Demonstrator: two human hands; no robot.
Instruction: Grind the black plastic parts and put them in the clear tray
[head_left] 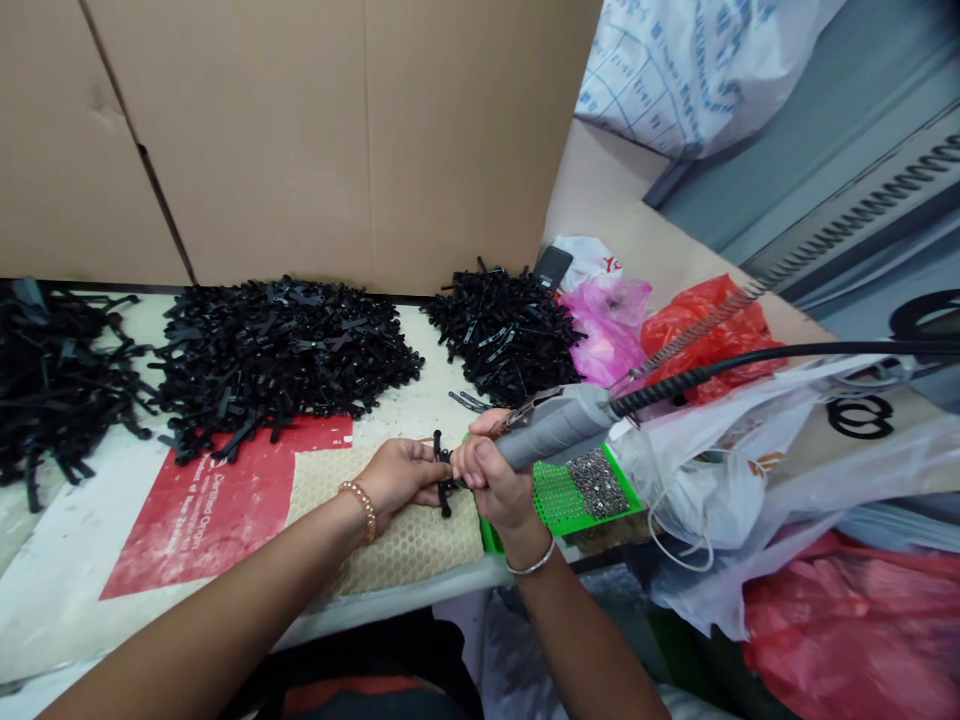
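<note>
My left hand [409,474] pinches a small black plastic part [442,498] over a honeycomb-patterned mat [337,490]. Wrapped round the front end of a grey electric screwdriver [559,428] is my right hand [495,475]. The tool lies tilted, with its tip at the black part; my fingers hide the bit and the exact contact. Just right of my right hand sits a green perforated tray [551,500], with a heap of small metal screws [598,483] at its far end.
Black parts lie in heaps at the left [56,380], middle [285,350] and right [510,330], before a cardboard wall [300,140]. A black cable [750,355] and coiled spring [705,325] run rightward from the tool. Pink [607,325] and red bags [705,320] lie behind it.
</note>
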